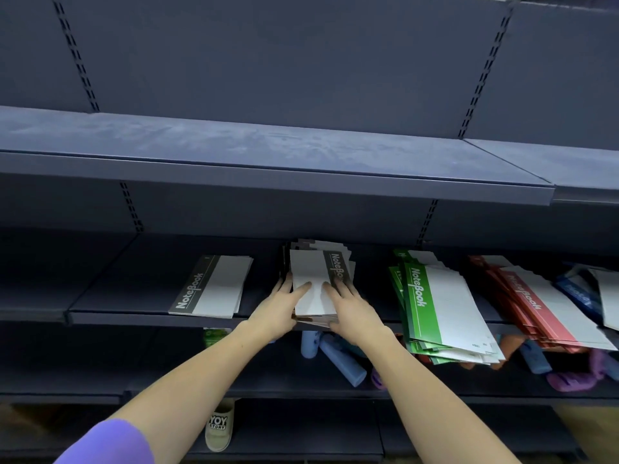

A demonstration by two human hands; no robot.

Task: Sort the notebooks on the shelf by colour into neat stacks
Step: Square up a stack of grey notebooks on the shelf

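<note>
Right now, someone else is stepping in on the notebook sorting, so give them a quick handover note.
Hands: left hand and right hand both rest on the black notebook stack mid-shelf, fingers over its top cover, squaring it.
Where: a small, tidy black pile lies to its left; green stack, red stack and blue notebooks to the right.
Done: colours look grouped.
Left: green and red stacks are fanned and overhang the shelf edge; two black piles probably need merging.

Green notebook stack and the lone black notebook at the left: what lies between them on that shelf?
In the head view, a black notebook stack, with both hands on it: left hand, right hand.
</note>
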